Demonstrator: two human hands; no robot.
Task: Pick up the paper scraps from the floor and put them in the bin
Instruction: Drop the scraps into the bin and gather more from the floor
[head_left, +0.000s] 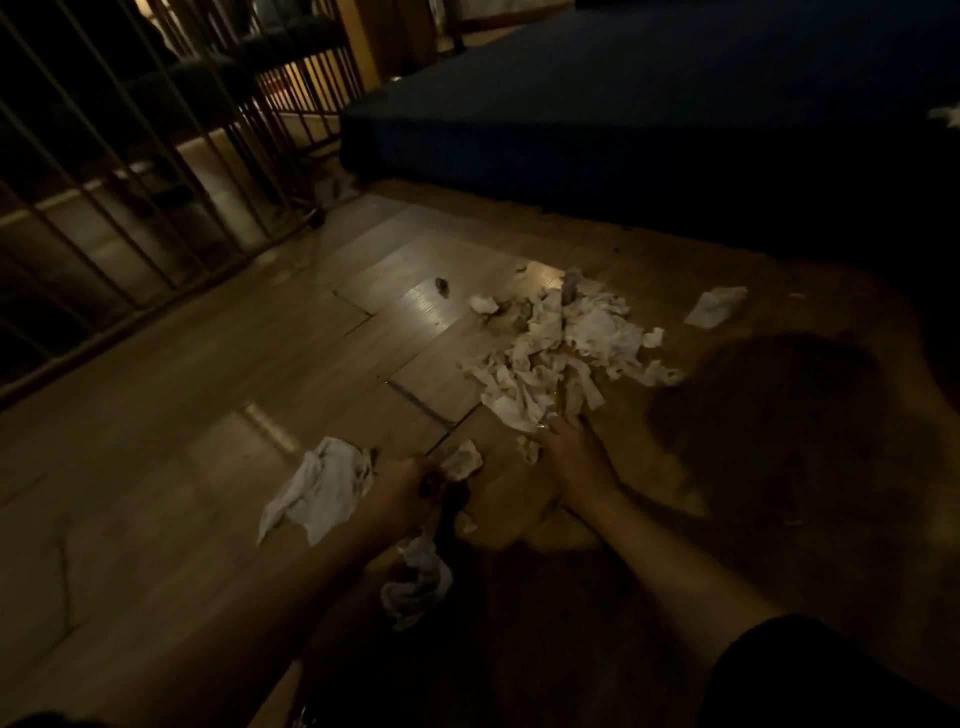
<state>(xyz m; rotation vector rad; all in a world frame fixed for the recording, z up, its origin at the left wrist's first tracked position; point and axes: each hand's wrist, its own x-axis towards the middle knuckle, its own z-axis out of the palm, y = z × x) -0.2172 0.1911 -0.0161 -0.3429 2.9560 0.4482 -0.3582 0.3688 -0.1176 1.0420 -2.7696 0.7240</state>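
Note:
A heap of crumpled white paper scraps lies on the dim wooden floor. My right hand rests flat at the heap's near edge, fingers spread and touching the nearest scraps. My left hand is closed around a small crumpled scrap. A larger white scrap lies just left of that hand. Another crumpled scrap sits under my left forearm. One loose piece lies apart at the right. No bin is in view.
A dark blue mattress or low bed borders the floor at the back and right. A barred railing runs along the left. A small dark bit lies on the floor beyond the heap. The lighting is very low.

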